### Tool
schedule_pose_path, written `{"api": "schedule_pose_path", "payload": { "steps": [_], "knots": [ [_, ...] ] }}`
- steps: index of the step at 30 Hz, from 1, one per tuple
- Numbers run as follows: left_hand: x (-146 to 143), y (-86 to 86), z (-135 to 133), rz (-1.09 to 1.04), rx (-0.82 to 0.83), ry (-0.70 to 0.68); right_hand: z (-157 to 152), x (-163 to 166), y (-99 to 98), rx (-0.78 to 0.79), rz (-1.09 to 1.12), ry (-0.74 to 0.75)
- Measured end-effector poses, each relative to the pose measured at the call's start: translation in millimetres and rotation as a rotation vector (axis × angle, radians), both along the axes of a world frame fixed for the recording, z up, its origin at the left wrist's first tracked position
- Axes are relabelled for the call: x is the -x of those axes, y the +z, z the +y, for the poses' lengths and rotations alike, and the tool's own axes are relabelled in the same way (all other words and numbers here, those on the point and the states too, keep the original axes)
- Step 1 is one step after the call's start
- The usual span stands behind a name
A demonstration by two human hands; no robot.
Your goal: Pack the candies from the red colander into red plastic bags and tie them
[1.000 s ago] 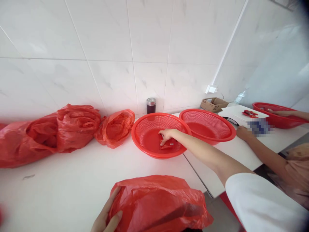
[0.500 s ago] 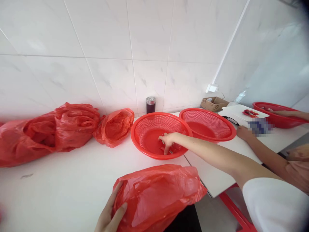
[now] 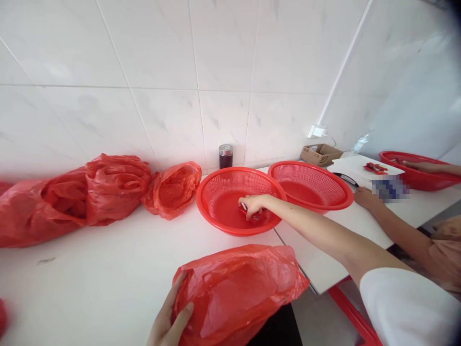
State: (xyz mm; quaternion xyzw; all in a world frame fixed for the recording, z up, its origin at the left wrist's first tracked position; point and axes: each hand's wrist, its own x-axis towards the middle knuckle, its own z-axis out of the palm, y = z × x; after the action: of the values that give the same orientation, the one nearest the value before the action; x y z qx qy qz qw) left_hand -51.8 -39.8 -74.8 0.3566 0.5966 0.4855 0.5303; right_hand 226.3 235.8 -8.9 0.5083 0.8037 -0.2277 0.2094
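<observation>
My left hand (image 3: 172,315) grips the rim of a red plastic bag (image 3: 237,293), thumb inside and fingers outside. The bag's mouth gapes open at the table's front edge. My right hand (image 3: 253,204) reaches into a red perforated plastic basket (image 3: 212,218). Its fingers are curled around small red pieces with pale, shiny parts (image 3: 244,206); they look like little packets, partly hidden by the hand. A second red basket (image 3: 334,202) touches the first on its right.
Several red plastic bags (image 3: 118,192) line the wall on the left. A dark tumbler (image 3: 225,157) stands behind the basket. A carton (image 3: 320,154), a white board (image 3: 360,166) with small red pieces, and another person's arms (image 3: 382,218) by a red basin (image 3: 428,180) are on the right.
My right hand's fingers have curled in from a spread pose and gathered small red pieces from the basket's floor. My left hand still holds the bag in nearly the same place.
</observation>
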Motion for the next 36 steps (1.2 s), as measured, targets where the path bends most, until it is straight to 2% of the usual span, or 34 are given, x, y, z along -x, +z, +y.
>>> {"api": "schedule_pose_path", "payload": {
  "steps": [8, 13, 17, 20, 21, 23, 25, 27, 29, 32, 34, 36],
  "knots": [
    [0, -6.0, 2, 0.010, -0.012, -0.033, -2, 17, -0.3, -0.105, -0.027, -0.004],
    [-3, -1.0, 1, 0.019, -0.025, -0.001, -1, 16, 11.3, -0.054, 0.027, -0.004],
    [-6, 3.6, 0, 0.003, -0.035, 0.026, -11, 10, 45.3, 0.015, 0.170, -0.012],
    [-9, 4.4, 5, -0.013, -0.036, 0.012, -42, 15, 81.0, 0.050, 0.425, 0.061],
    [-10, 4.4, 7, -0.025, -0.037, -0.001, -57, 20, 90.9, 0.097, 0.588, 0.129],
    [-14, 4.4, 13, -0.060, -0.041, -0.022, -91, 33, 101.9, 0.324, 0.842, 0.290],
    [-17, 4.9, 17, -0.099, -0.044, -0.055, -121, 47, 96.2, 0.538, 0.838, 0.464],
    [-20, 5.6, 19, -0.121, -0.039, -0.090, -141, 58, 74.0, 0.558, 0.647, 0.566],
    [-21, 6.1, 18, -0.123, -0.028, -0.142, -151, 62, 43.0, 0.377, 0.430, 0.570],
    [-21, 6.2, 14, -0.032, -0.050, -0.213, -153, 59, 3.7, -0.009, 0.226, 0.463],
    [-21, 6.7, 12, 0.055, -0.077, -0.229, -153, 55, -8.1, -0.159, 0.166, 0.401],
    [-19, 8.3, 12, 0.106, -0.085, -0.221, -153, 53, -9.7, -0.178, 0.147, 0.353]
  ]
}}
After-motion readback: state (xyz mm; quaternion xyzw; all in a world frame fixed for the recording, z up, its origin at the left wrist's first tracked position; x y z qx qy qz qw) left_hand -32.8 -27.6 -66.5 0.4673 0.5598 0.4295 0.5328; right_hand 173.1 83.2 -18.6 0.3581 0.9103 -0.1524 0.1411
